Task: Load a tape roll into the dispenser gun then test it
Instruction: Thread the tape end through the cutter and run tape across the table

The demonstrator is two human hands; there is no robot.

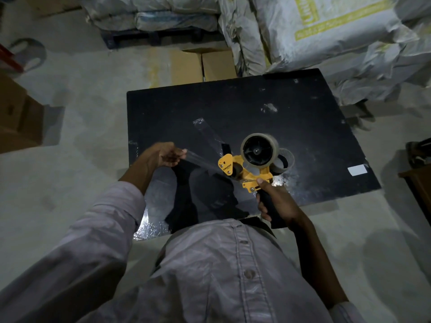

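A yellow tape dispenser gun (247,171) with a black handle hangs over the black table (303,136). My right hand (277,203) is closed around its handle. A roll of clear tape (258,150) sits on the gun's hub. From the gun's front a stretch of clear tape (200,160) runs left to my left hand (165,155), whose fingertips pinch its free end. A second tape roll (283,160) shows partly behind the gun, on the table.
A loose strip of clear tape (207,134) lies on the table beyond the hands. A white label (356,170) sits near the table's right edge. Cardboard boxes (203,64) and large sacks (326,36) stand behind the table, another box (16,117) at left.
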